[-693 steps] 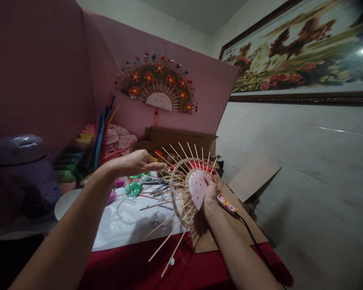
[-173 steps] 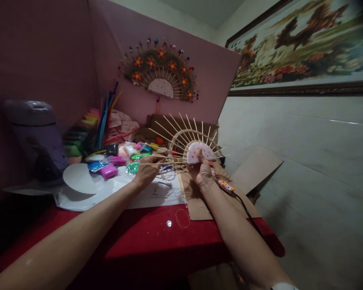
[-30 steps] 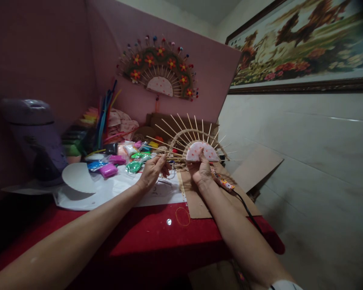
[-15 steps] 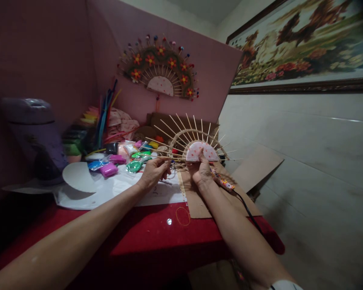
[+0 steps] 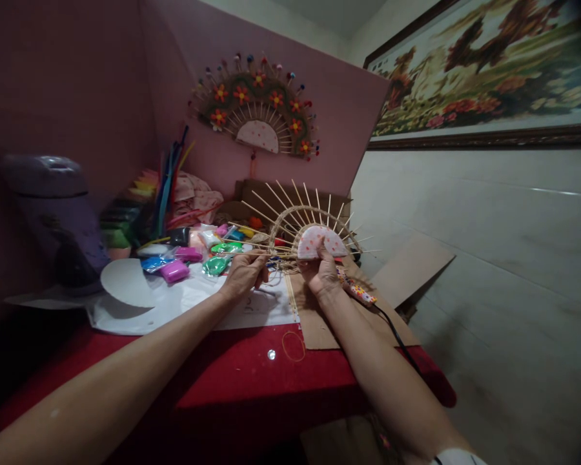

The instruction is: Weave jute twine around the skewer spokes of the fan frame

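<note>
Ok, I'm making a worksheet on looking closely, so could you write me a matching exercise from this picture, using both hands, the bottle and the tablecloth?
Column one
1. right hand
2. bottle
3. left hand
4. tablecloth

Column two
a. fingers by the sticks at the left edge of the stick fan
b. red, lying under the cardboard
c. thumb resting on the spotted half circle
d. purple, standing at the far left

Right pairs
1-c, 2-d, 3-a, 4-b

Head-worn view, forward and down
</note>
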### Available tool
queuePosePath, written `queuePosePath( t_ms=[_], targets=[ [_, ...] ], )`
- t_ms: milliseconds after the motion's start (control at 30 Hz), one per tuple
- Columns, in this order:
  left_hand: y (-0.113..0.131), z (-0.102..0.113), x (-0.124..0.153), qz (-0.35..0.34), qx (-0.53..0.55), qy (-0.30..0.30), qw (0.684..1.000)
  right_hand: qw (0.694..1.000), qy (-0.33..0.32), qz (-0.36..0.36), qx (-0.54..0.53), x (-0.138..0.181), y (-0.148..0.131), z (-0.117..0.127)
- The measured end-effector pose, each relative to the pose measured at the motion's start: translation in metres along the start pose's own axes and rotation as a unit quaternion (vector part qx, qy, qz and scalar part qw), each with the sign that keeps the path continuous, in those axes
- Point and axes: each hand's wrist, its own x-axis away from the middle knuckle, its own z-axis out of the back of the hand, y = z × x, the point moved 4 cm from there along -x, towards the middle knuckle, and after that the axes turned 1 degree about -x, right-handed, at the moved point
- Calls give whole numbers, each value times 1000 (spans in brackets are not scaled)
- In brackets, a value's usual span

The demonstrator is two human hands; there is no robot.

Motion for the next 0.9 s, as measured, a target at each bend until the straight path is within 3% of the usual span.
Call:
queuePosePath(
  t_ms=[400, 900],
  targets=[
    [5, 2, 1, 4, -6, -7, 1000, 999, -10, -41, 16, 6, 3, -5],
    [6, 4, 0, 13, 27, 4, 1000, 999, 4, -39, 18, 7, 2, -6]
  ],
)
